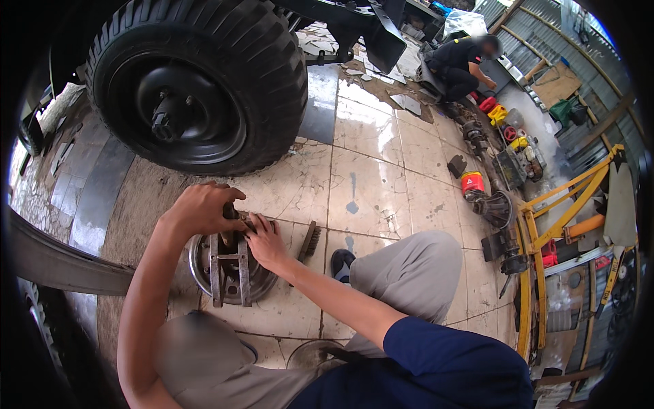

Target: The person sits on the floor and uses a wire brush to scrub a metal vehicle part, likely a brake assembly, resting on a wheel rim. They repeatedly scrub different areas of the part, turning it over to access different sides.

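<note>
Steel frame point(244, 276) over the round drum point(200, 267), looking unfinished! Left grip point(194, 210) clamps a dark fitting point(229, 213); right grip point(268, 243), can't tell; brush point(310, 240) idle just right of it.

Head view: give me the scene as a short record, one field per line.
Left hand: fingers curled at the far end of a barred metal assembly
Right hand: fingers at the same end
Right of assembly: brush on the tiled floor
Beyond hands: large black-tyred wheel
Upper right: crouching co-worker
Right side: yellow frame
</note>
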`<state>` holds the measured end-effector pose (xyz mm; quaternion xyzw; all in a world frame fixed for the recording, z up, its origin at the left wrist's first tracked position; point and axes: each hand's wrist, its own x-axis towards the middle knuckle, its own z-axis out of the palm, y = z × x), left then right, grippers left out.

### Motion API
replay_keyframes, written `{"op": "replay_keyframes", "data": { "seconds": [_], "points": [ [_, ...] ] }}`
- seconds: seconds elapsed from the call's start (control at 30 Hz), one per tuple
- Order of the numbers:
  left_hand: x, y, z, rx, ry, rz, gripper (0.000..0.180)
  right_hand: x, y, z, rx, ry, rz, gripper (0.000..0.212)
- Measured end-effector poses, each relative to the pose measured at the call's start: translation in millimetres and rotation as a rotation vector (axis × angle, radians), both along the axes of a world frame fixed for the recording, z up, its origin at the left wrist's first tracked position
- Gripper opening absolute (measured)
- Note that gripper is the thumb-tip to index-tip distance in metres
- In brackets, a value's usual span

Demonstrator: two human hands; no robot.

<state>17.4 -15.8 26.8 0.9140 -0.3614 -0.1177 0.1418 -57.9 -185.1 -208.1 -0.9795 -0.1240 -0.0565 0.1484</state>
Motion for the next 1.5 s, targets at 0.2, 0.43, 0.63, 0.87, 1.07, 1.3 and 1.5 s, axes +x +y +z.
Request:
{"op": "replay_keyframes", "data": {
  "seconds": [0.2, 0.43, 0.63, 0.87, 1.07, 1.3, 1.5],
  "points": [
    [-1, -2, 1, 0.024, -0.001, 0.004, 0.062, 8, -5, 2, -0.049, -0.072, 0.094, 0.031],
    [-2, -2, 2, 0.027, -0.012, 0.005, 0.063, -1, -4, 10, -0.002, -0.066, 0.159, 0.031],
    [-3, 0, 7, 0.027, 0.016, 0.004, 0.066, -18, -6, 1, 0.016, -0.089, 0.226, 0.044],
    [1, 0, -2, 0.059, 0.015, -0.016, 0.068, -21, -14, 13, 0.110, -0.190, 0.321, 0.048],
    [-2, -1, -2, 0.032, -0.013, -0.018, 0.061, -46, -13, 6, 0.078, -0.228, 0.496, 0.061],
    [1, 0, -4, 0.028, 0.027, -0.026, 0.056, -56, 16, 14, 0.172, -0.200, 0.635, 0.060],
    [0, 1, -12, 0.023, 0.004, -0.031, 0.055, -62, 58, 17, 0.261, -0.200, 0.785, 0.055]
  ]
}}
